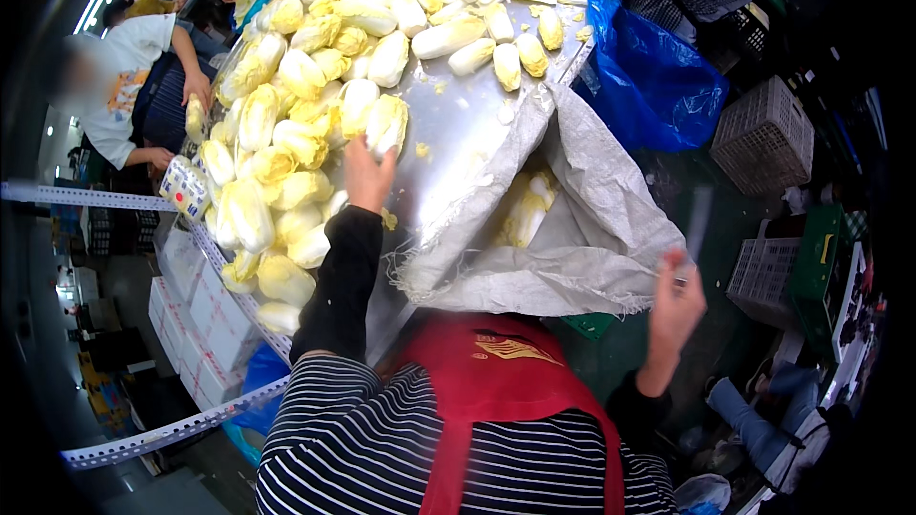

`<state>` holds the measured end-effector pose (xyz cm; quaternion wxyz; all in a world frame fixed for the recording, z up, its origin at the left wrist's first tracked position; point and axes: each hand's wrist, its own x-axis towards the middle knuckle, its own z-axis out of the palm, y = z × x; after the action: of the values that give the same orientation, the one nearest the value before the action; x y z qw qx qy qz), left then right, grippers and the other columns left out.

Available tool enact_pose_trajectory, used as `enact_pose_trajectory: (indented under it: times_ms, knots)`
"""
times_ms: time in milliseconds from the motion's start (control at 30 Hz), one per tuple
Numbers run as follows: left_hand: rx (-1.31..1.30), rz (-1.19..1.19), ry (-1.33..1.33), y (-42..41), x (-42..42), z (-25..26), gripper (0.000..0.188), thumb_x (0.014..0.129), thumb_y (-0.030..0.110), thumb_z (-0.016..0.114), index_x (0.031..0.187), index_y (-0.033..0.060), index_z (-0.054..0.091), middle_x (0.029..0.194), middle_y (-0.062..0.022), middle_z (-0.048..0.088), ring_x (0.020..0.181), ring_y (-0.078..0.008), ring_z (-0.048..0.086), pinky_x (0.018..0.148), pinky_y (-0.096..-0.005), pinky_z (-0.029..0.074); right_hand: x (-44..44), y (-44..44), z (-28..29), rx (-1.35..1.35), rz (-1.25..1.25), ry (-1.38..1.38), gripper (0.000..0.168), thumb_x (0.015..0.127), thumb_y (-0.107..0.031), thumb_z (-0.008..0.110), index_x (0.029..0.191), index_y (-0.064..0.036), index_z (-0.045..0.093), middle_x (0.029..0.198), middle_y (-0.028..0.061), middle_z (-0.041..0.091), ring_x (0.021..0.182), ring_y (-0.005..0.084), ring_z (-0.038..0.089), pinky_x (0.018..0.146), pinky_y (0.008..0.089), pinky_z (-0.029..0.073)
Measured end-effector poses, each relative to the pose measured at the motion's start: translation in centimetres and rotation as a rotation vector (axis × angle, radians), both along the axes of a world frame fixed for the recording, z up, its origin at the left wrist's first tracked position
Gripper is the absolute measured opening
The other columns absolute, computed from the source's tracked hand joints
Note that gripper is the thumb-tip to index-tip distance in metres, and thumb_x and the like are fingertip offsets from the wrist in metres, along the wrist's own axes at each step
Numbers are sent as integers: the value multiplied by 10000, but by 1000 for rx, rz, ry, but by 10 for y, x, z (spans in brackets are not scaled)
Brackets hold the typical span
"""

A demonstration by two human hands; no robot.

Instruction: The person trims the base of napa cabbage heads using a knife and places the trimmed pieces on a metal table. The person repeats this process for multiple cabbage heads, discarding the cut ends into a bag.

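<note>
Napa cabbages (pixel 300 71), trimmed and pale yellow, lie heaped on a metal table (pixel 447 121). My left hand (pixel 370 168) reaches to the near edge of the heap, its fingertips at the base of one cabbage (pixel 387 123); whether it grips that cabbage is unclear. At the right, my right hand (pixel 676 293) is closed around a knife, its blurred blade (pixel 700 218) pointing up, beside the frayed rim of a white woven sack (pixel 608 179). The sack's mouth gapes in front of me, and a cabbage (pixel 529 211) shows inside it.
A blue plastic bag (pixel 644 79) hangs at the table's right edge. Plastic crates (pixel 766 136) stand on the floor to the right. A co-worker (pixel 136 86) holds a cabbage across the heap at the left. White boxes (pixel 215 322) and a perforated metal rail (pixel 179 422) are at lower left.
</note>
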<state>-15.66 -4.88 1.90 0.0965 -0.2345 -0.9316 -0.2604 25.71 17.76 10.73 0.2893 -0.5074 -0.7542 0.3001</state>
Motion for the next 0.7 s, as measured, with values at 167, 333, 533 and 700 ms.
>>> enact_pose_trajectory:
  times_ms: [167,333,533,700]
  knots:
    - [106,266,-214,-1,-44,-58,687,655,416,828,1034,-97,572,974,-291,648,936,-415,631,811,-450,490,-32,-20,-161,-101,323,-304,210,875,-191,628,918,14,609,775,259,623,727,452,611,626,506,462]
    - [419,280,-277,24,-28,-59,591,619,363,852,976,-45,616,923,-213,686,881,-354,666,770,-417,509,51,-55,-250,-166,386,-472,249,796,-219,658,829,19,591,765,265,610,770,454,602,673,502,473]
    - [597,139,-308,13,-16,-65,627,665,260,842,1131,-42,553,1043,-176,644,942,-265,627,844,-364,484,-71,-39,-42,8,699,-244,247,790,-76,634,1028,-12,615,869,193,636,753,392,620,648,443,486]
    - [860,-190,-550,-24,-41,-69,722,691,285,833,1258,-11,497,1148,-186,590,1067,-306,568,939,-424,435,-164,-62,173,462,1063,-82,393,778,-228,660,1104,-15,611,1010,127,663,725,222,680,530,329,536]
